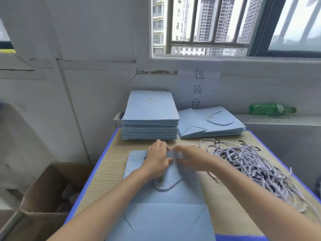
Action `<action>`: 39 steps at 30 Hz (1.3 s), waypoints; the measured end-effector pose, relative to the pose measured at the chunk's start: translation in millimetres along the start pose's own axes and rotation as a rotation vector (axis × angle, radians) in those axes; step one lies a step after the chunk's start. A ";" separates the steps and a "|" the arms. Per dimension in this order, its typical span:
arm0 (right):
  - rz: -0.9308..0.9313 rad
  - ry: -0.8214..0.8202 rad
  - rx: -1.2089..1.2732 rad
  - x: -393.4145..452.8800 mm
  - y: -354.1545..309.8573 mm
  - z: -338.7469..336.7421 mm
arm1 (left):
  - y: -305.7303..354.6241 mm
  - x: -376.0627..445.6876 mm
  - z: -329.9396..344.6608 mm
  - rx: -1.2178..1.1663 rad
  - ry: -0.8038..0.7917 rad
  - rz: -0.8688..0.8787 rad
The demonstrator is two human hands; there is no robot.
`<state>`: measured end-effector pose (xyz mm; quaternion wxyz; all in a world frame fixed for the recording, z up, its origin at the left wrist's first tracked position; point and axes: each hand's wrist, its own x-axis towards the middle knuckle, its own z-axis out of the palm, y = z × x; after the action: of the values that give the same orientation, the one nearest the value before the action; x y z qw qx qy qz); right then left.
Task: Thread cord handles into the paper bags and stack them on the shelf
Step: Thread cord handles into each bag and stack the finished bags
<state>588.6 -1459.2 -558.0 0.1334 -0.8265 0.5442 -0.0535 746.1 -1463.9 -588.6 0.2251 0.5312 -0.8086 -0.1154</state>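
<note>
**Hands busy at the bag's top edge**

Left hand (159, 160) and right hand (189, 158) both pinch the top edge of a flat blue paper bag (166, 206) on the worktop (107, 164) — one cord handle (166, 186) already looped in. Loose cords (257, 164) lie just right; unthreaded stack (150, 119) and finished stack (210, 124) sit behind.

Head-height view, angled down, close over table (107, 164)
</note>
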 end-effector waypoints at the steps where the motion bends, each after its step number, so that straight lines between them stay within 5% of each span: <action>1: -0.017 0.011 -0.031 -4.2 -5.8 -10.0 | 2.8 -2.7 -6.8 -0.027 0.043 0.035; 10: -0.027 0.268 0.086 -56.6 -39.9 -138.3 | 70.3 11.7 -104.0 -0.014 0.545 0.560; 14: -0.002 0.334 0.267 -76.2 -33.1 -180.8 | 98.3 21.8 -122.4 0.009 0.656 0.603; 18: 0.043 0.570 0.363 -85.8 -9.9 -216.9 | 108.8 35.6 -125.2 -0.016 0.778 0.555; 25: 0.120 0.737 0.673 -50.1 61.9 -232.7 | 95.2 82.6 -88.8 0.052 0.480 0.332; 33: 0.432 0.791 0.997 34.2 186.8 -150.0 | 75.2 149.6 -15.9 0.253 -0.004 0.285; 39: 0.677 0.675 0.625 64.4 246.5 -88.2 | 68.5 179.3 25.2 0.421 -0.217 0.277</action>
<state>375.6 -1624.0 -545.8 0.1999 -0.4647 0.7494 -0.4271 618.6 -1600.6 -538.0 0.0353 0.4351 -0.8991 0.0310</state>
